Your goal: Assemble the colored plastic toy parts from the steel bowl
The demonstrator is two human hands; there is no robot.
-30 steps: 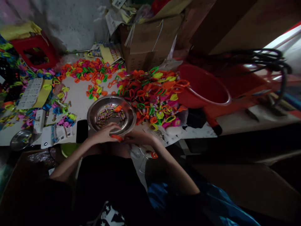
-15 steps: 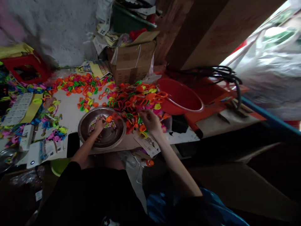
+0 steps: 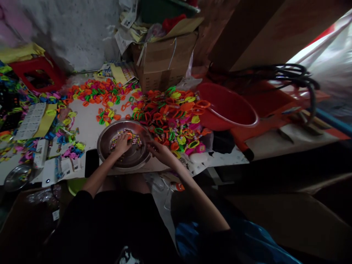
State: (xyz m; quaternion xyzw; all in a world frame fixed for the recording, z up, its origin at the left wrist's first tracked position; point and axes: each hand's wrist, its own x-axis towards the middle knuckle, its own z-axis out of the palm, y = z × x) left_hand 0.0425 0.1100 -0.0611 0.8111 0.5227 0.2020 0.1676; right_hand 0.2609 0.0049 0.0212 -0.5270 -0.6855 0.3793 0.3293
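My left hand (image 3: 123, 143) is inside a wide metal bowl (image 3: 102, 146), over small pink, yellow and dark pieces (image 3: 136, 140) at its bottom. Its fingers are closed around a small orange plastic piece (image 3: 129, 135), mostly covered by them. At the bowl's right rim is my right hand (image 3: 161, 153), fingers bent together; what they hold, if anything, is too small and dark to make out. Just beyond it lies a heap of orange, green, yellow and pink plastic loop-shaped pieces (image 3: 167, 113).
A red basin (image 3: 228, 110) lies tilted right of the heap, with black cables (image 3: 286, 73) behind it. A cardboard box (image 3: 165, 60) stands at the back. On the left are a red stool (image 3: 38, 75), a dark phone (image 3: 91, 162) and a small metal dish (image 3: 18, 178).
My right hand has moved left, from the heap to the bowl's rim. My left hand stays in the bowl, now covering more of the orange piece. The view has shifted slightly.
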